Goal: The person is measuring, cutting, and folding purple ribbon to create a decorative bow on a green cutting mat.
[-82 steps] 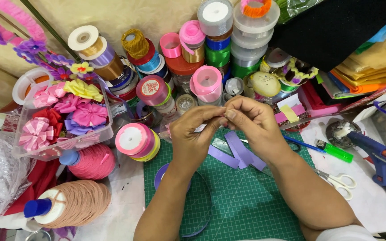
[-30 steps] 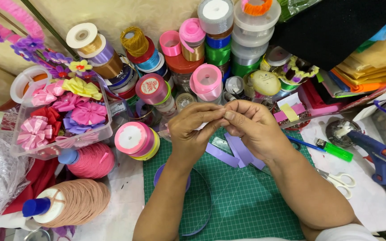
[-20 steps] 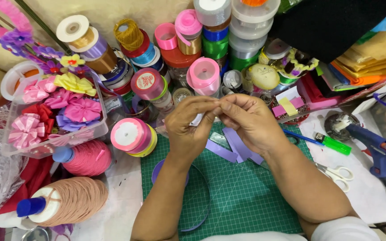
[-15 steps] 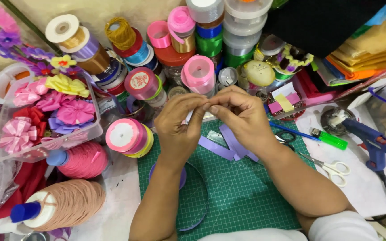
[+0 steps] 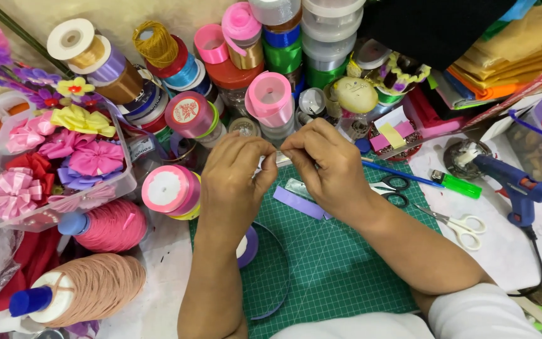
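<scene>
Seen from the head camera, both hands meet above the far edge of the green cutting mat (image 5: 340,263). Left hand (image 5: 236,182) and right hand (image 5: 327,166) are each pinched shut on a small pale strip (image 5: 278,160) stretched between their fingertips. A folded lilac ribbon piece (image 5: 299,203) lies on the mat just under the right hand. A purple ribbon spool (image 5: 248,246) sits on the mat beside the left forearm. White-handled scissors (image 5: 462,227) lie right of the mat, a blue glue gun (image 5: 515,188) beyond them.

hidden: item pinched between hands (image 5: 280,157) | cut off: glue gun cord (image 5: 537,257)
</scene>
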